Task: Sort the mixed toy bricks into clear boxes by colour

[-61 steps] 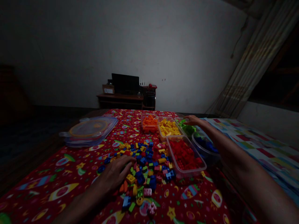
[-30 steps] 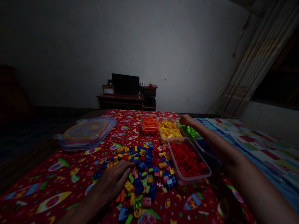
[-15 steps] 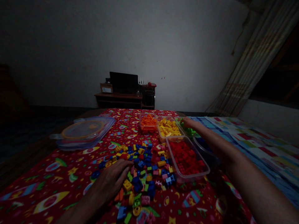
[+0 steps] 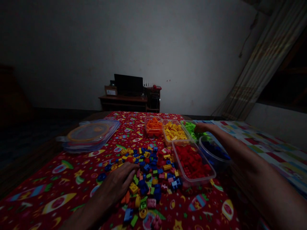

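My left hand (image 4: 121, 179) lies palm down at the left edge of a pile of mixed building bricks (image 4: 148, 172). Its thumb and forefinger are a little apart and touch the pile; no brick shows in its grip. Over the right side of a clear box of green bricks (image 4: 189, 128) is my right hand (image 4: 202, 128), its fingers pointing down; they are dark and partly hidden, so whether they hold a brick cannot be made out. Beneath that forearm stands a round tub of blue bricks (image 4: 213, 150). A clear box of red bricks (image 4: 190, 161) sits nearer me.
Boxes of yellow bricks (image 4: 174, 131) and orange bricks (image 4: 153, 126) stand behind the pile. Stacked clear lids (image 4: 90, 135) lie at the left on the red patterned cloth (image 4: 79, 174). A desk with a monitor (image 4: 128, 84) is by the far wall.
My right hand has shifted slightly right over the green bricks, and its forearm uncovers more of the blue tub. My left hand stays at the pile; the view has moved slightly.
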`<act>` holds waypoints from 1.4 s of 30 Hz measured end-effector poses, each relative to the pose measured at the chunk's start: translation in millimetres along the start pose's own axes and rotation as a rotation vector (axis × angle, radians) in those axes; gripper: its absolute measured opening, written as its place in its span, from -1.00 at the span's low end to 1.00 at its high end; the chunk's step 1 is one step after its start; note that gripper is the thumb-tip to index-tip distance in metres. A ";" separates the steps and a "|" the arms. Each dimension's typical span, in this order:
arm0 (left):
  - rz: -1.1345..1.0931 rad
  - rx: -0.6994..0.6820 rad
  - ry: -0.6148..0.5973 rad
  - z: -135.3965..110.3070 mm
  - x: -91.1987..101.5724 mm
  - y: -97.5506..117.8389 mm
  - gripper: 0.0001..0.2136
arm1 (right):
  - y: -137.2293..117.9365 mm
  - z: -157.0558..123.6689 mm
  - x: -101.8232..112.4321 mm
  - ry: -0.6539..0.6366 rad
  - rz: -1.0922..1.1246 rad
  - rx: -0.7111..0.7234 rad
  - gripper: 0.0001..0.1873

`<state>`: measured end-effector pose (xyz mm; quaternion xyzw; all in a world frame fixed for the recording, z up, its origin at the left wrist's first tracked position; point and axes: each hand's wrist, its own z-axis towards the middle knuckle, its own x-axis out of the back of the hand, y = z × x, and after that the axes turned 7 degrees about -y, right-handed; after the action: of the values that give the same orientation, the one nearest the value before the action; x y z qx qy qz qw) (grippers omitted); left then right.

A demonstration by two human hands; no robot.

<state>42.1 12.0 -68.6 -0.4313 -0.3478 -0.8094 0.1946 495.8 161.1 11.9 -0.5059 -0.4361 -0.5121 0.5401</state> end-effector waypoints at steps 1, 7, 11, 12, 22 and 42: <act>-0.002 0.003 -0.004 0.1 0.3 0.6 -0.70 | 0.0 -2.3 2.6 -0.062 -0.032 -0.004 -0.75; -0.013 0.006 -0.026 -0.7 -3.9 -4.7 -0.71 | -14.5 -20.6 30.3 -0.118 -0.152 0.084 -0.50; -0.025 0.003 -0.044 -0.2 -4.9 -5.4 -0.72 | -53.3 -51.3 47.7 -0.093 -0.007 0.243 -0.48; -0.036 0.009 -0.048 0.6 -3.8 -4.3 -0.71 | -66.9 -61.6 50.1 -0.080 0.058 0.298 -0.48; -0.265 0.236 -0.161 10.5 23.8 -7.0 -0.62 | -201.5 -175.5 23.1 -0.168 0.383 0.578 -0.59; -0.359 0.088 -0.239 14.7 45.0 -20.5 -0.61 | -245.6 -211.7 -47.4 -0.084 -0.054 0.454 -0.71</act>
<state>12.9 36.1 -33.5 -0.4464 -0.4747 -0.7581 0.0235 237.1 -34.8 -33.3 -0.3805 -0.5756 -0.3935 0.6076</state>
